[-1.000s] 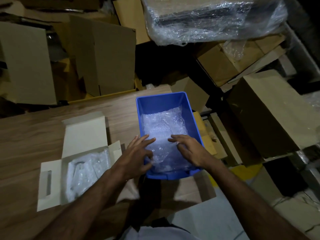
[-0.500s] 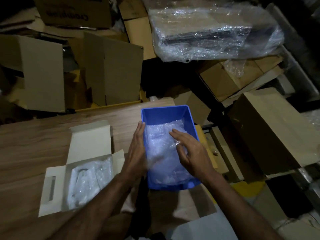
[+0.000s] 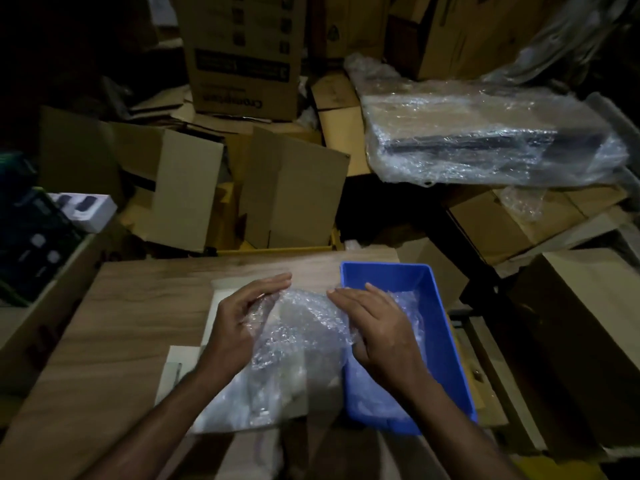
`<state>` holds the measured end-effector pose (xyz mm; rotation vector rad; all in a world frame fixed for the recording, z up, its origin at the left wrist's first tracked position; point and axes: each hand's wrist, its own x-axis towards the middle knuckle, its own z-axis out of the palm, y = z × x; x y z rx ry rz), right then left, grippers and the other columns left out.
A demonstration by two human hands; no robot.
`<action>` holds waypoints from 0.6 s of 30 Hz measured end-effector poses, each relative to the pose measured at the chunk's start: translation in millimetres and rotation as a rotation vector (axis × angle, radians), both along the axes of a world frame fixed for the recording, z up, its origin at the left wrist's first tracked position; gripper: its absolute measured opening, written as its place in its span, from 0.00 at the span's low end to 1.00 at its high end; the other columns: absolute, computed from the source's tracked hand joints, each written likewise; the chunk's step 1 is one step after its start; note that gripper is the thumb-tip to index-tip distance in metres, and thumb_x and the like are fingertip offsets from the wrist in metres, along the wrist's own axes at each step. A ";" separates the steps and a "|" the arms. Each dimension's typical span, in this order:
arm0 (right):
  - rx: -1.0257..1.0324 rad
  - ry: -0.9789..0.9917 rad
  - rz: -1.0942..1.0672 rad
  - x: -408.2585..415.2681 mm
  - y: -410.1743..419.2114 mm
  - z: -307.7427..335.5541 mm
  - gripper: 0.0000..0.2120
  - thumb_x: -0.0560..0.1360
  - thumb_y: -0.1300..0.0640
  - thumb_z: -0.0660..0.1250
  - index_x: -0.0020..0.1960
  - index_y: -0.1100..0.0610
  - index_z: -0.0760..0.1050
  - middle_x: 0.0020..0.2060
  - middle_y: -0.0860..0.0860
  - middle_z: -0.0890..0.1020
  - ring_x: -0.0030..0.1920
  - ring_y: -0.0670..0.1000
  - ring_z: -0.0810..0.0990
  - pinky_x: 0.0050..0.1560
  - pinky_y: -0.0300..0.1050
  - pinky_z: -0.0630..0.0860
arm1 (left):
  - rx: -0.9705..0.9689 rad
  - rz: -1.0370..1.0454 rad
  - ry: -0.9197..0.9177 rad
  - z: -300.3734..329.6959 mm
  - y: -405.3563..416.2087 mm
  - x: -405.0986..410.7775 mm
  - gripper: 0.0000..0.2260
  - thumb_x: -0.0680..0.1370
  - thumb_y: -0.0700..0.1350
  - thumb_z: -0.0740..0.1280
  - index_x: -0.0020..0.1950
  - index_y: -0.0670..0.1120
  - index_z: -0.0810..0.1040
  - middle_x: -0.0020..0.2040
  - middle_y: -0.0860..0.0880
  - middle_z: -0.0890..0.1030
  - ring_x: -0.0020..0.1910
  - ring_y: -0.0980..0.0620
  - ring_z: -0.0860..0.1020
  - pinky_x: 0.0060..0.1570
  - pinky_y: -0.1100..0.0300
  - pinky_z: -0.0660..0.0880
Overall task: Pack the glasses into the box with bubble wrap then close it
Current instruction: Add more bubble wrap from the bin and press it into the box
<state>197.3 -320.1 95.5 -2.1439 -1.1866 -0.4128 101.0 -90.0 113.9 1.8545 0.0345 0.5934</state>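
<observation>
Both forearms reach in from the near edge of the wooden desk (image 3: 131,306). The left hand (image 3: 239,320) and the right hand (image 3: 384,327) hold a crumpled sheet of bubble wrap (image 3: 304,327) between them, raised above the desk. The left hand has its fingers loosely curled around the sheet's left edge, thumb underneath. The right hand grips the right edge with fingers stretched over the top and the thumb tucked in below. Whether a glass sits inside the bundle is not something I can make out; the plastic is too cloudy and the light too dim.

Under the wrap lies the open white box (image 3: 214,375), flaps spread flat on the desk, with more clear wrap showing inside its near end. Just to the right, touching the box's edge or very close to it, stands a blue plastic bin (image 3: 446,327) at the desk's right side, and more bubble wrap lies in the bottom of it.

Beyond the desk the room is crowded with brown cardboard boxes (image 3: 294,188), some flattened, some leaning open. A printed carton (image 3: 242,53) stands upside down behind them. To the far right a flat package wrapped in clear plastic film (image 3: 485,136) rests on other boxes.
</observation>
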 end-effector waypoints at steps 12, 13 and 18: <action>0.422 1.223 -0.037 -20.3 112.7 47.1 0.12 0.74 0.69 0.72 0.54 0.58 0.82 0.37 0.50 0.86 0.27 0.44 0.80 0.27 0.40 0.77 | -0.404 0.365 0.270 -6.7 71.0 -56.5 0.09 0.77 0.33 0.71 0.51 0.46 0.83 0.42 0.52 0.86 0.44 0.52 0.84 0.44 0.57 0.82; 0.497 1.468 -0.009 -19.7 117.8 43.7 0.12 0.74 0.67 0.73 0.56 0.59 0.81 0.41 0.52 0.86 0.29 0.44 0.80 0.29 0.39 0.78 | -0.429 0.381 0.314 -7.5 73.5 -57.5 0.08 0.79 0.35 0.69 0.53 0.46 0.84 0.41 0.53 0.86 0.43 0.51 0.84 0.43 0.57 0.81; 0.784 2.204 0.089 -55.6 110.4 -3.5 0.29 0.77 0.46 0.72 0.69 0.62 0.70 0.63 0.63 0.81 0.63 0.59 0.82 0.58 0.53 0.81 | -0.706 0.442 0.589 -32.5 96.0 -67.1 0.06 0.80 0.48 0.69 0.54 0.48 0.83 0.39 0.50 0.85 0.33 0.54 0.79 0.31 0.65 0.72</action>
